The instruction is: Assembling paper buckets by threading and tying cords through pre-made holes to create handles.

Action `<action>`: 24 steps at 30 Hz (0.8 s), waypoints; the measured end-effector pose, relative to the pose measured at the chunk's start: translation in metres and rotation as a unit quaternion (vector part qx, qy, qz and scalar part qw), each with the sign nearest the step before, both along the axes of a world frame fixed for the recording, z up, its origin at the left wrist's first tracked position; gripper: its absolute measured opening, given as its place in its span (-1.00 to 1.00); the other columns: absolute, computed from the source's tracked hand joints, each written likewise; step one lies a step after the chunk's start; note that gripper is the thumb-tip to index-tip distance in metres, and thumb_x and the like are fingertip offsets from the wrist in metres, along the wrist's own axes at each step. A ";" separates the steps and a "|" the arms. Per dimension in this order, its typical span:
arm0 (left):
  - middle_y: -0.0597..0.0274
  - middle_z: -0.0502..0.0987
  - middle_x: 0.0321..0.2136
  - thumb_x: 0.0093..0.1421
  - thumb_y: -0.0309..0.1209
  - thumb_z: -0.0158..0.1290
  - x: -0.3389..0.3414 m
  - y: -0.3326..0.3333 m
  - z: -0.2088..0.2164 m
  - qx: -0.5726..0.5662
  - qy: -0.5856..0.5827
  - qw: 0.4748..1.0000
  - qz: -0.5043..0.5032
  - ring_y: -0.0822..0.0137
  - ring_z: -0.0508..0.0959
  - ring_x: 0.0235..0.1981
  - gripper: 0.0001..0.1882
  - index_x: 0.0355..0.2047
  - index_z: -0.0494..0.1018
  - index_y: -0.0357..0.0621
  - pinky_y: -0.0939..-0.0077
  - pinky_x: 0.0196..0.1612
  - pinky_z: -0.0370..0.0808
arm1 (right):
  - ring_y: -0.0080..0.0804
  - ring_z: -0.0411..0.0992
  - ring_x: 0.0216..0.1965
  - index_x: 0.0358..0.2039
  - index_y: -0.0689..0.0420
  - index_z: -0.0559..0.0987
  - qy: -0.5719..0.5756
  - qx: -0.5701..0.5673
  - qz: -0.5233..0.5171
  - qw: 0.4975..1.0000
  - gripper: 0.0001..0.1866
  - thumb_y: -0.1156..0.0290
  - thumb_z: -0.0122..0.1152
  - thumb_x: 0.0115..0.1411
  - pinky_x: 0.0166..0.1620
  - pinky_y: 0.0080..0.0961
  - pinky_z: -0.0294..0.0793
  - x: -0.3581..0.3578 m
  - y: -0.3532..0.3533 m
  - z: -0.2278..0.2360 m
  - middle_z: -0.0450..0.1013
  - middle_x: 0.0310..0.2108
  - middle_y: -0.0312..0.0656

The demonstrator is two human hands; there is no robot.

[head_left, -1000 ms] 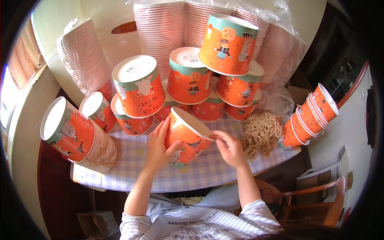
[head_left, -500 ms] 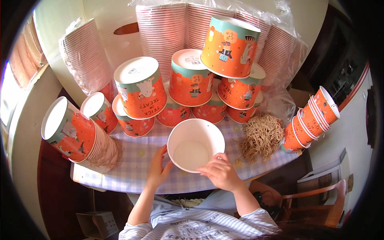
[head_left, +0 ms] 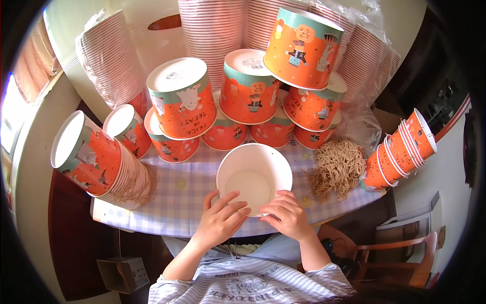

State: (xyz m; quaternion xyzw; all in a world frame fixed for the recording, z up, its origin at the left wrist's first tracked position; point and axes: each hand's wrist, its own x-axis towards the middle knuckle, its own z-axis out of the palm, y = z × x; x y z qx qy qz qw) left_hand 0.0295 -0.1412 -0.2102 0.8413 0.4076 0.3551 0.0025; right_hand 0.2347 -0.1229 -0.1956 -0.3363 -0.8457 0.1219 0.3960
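My left hand (head_left: 220, 220) and my right hand (head_left: 287, 214) both grip the near side of an open paper bucket (head_left: 254, 176), its white inside facing up at me. The bucket hangs just above the checked tablecloth (head_left: 182, 195). A heap of tan paper shreds (head_left: 338, 167) lies to the right of it. Behind it stand orange lidded buckets (head_left: 249, 93), stacked in a pile with their lids toward me.
A nested stack of orange buckets (head_left: 98, 162) lies on its side at the left, another (head_left: 400, 149) at the right. Tall wrapped stacks of cups (head_left: 215, 28) line the back wall. A wooden chair (head_left: 400, 258) stands at lower right.
The bucket went from lying tilted with its orange side showing to mouth-up toward me. Both hands slid down to its near rim and drew it slightly closer.
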 end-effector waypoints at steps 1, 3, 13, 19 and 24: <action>0.46 0.46 -0.25 -0.12 -0.37 0.18 0.002 0.001 0.002 -0.001 0.000 1.000 -0.001 0.33 0.36 -0.03 -0.71 -0.31 0.46 0.07 0.17 0.04 0.12 | -0.47 0.40 -0.40 -0.47 0.08 0.52 -0.004 0.007 0.007 1.000 -0.77 0.45 0.34 -0.22 -0.10 -0.36 0.35 0.002 0.001 0.002 0.44 -0.49 -0.37; 0.49 0.46 -0.33 -0.13 -0.38 0.19 0.005 0.003 0.005 0.000 -0.013 1.000 -0.004 0.38 0.41 -0.09 -0.76 -0.39 0.45 0.05 0.15 0.05 0.11 | -0.46 0.39 -0.39 -0.48 0.08 0.52 -0.007 0.013 0.014 1.000 -0.78 0.46 0.34 -0.23 -0.10 -0.36 0.35 0.004 0.003 0.002 0.44 -0.49 -0.36; 0.56 0.45 -0.45 -0.13 -0.37 0.18 0.015 0.008 0.001 -0.006 -0.037 0.997 -0.064 0.47 0.45 -0.20 -0.82 -0.46 0.43 0.09 0.17 0.05 0.12 | -0.49 0.38 -0.43 -0.52 0.05 0.50 -0.013 -0.021 0.025 0.999 -0.79 0.50 0.31 -0.25 -0.17 -0.48 0.27 0.001 0.003 -0.001 0.44 -0.50 -0.39; 0.57 0.45 -0.49 -0.18 -0.38 0.21 0.015 0.010 0.000 0.005 -0.030 0.997 -0.064 0.45 0.44 -0.22 -0.80 -0.49 0.44 0.09 0.20 0.04 0.08 | -0.50 0.39 -0.43 -0.52 0.03 0.50 -0.001 -0.023 0.027 0.999 -0.80 0.50 0.31 -0.23 -0.12 -0.43 0.24 0.001 0.003 -0.006 0.43 -0.51 -0.41; 0.51 0.44 -0.53 -0.16 -0.36 0.20 0.015 0.010 0.000 0.010 -0.047 0.999 -0.023 0.45 0.44 -0.34 -0.80 -0.49 0.42 0.06 0.26 -0.05 0.19 | -0.52 0.40 -0.39 -0.49 0.03 0.51 0.002 0.012 -0.005 1.000 -0.81 0.49 0.30 -0.19 0.00 -0.36 0.21 0.000 0.005 -0.007 0.44 -0.47 -0.41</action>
